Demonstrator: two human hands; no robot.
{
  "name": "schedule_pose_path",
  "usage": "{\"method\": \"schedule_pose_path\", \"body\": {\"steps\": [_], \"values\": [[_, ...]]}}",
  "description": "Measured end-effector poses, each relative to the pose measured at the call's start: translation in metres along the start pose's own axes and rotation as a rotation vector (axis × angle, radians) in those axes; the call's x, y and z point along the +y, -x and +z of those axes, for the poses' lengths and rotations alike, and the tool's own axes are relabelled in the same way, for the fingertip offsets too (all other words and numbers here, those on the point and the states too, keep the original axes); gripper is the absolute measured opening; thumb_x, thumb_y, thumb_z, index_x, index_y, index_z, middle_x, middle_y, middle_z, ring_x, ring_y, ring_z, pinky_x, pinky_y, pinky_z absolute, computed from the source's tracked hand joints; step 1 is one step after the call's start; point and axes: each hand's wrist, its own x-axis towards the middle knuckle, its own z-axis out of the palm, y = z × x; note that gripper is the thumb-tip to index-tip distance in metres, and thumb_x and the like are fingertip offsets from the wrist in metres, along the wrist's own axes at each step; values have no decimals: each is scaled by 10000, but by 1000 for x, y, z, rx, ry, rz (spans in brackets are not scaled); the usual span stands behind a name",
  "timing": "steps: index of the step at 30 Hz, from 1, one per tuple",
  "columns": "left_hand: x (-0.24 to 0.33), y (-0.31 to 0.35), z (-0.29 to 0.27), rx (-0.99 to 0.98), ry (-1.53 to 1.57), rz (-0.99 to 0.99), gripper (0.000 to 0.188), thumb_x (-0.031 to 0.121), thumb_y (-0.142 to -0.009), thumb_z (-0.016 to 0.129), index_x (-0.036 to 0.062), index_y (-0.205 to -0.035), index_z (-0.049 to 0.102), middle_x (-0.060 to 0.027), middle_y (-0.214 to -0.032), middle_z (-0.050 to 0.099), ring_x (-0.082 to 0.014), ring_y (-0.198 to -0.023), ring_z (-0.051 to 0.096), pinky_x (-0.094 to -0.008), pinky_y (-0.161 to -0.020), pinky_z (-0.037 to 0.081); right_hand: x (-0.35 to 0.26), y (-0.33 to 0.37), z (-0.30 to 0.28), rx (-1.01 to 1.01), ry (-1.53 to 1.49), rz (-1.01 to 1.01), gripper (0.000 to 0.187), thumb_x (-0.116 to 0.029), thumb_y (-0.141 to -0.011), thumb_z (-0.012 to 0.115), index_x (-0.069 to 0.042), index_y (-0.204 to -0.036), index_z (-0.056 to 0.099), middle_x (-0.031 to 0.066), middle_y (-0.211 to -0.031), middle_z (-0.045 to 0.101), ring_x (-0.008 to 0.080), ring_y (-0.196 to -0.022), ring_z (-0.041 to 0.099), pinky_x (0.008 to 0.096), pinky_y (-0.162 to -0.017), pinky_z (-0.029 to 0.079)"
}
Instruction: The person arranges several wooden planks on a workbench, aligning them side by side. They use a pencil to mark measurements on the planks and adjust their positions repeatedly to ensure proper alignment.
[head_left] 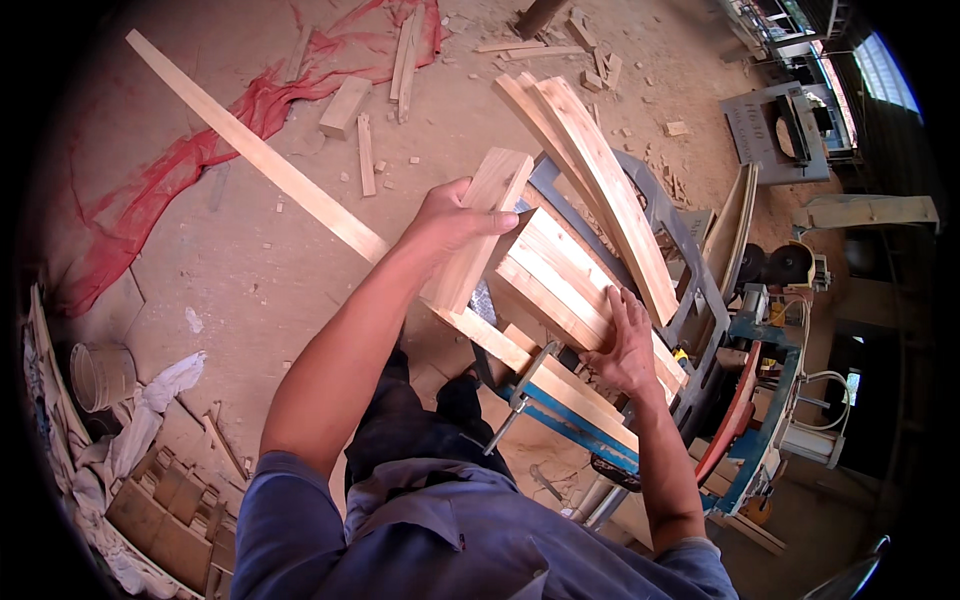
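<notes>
My left hand [452, 222] grips a short pale wooden board [480, 228] and holds it tilted over a stack of similar boards [548, 272]. My right hand [628, 342] lies flat on the near end of that stack, fingers spread. The stack rests on a grey metal machine table [688, 262]. Long pale planks [590, 170] lean across the table's far side. A blue clamp bar [570, 415] runs below the stack.
A long thin strip of wood [250, 145] lies on the dusty floor, with red netting [180, 170] and offcuts [345, 105] beyond it. A plastic bucket [100, 375] and rags sit at the left. Woodworking machines [780, 125] stand to the right.
</notes>
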Motion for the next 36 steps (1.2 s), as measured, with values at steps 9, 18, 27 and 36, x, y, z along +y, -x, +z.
{"method": "schedule_pose_path", "body": {"steps": [9, 18, 27, 36], "values": [[-21, -60, 3, 32, -257, -170, 458, 116, -928, 750, -22, -1349, 638, -137, -1136, 735, -204, -965, 706, -332, -857, 557, 7, -1, 6, 20, -6, -8, 1153, -191, -588, 969, -160, -1592, 402, 218, -1649, 295, 451, -1518, 278, 552, -1267, 271], [-28, -65, 9, -38, -399, -48, 397, 150, -915, 732, 4, -1282, 697, -164, -1107, 771, -229, -1018, 724, -366, -940, 531, 13, -1, 9, 77, -7, -74, 1158, -189, -562, 960, -136, -1584, 419, 254, -1606, 331, 472, -1469, 330, 558, -1230, 301], [-27, -51, 16, 65, -562, 103, 493, 186, -909, 733, 17, -1362, 642, -213, -1172, 751, -311, -1086, 724, -384, -972, 525, 15, -8, 9, 43, -1, -141, 1203, -230, -567, 940, -97, -1609, 356, 313, -1582, 293, 522, -1431, 310, 608, -1208, 275], [-20, -50, 17, 43, -601, 34, 671, 157, -928, 746, -136, -1469, 480, -282, -1355, 660, -261, -1243, 655, -337, -1070, 477, 5, -25, 12, 43, -95, -265, 1217, -459, -631, 929, -106, -1627, 326, 317, -1624, 213, 542, -1445, 268, 624, -1208, 255]]}}
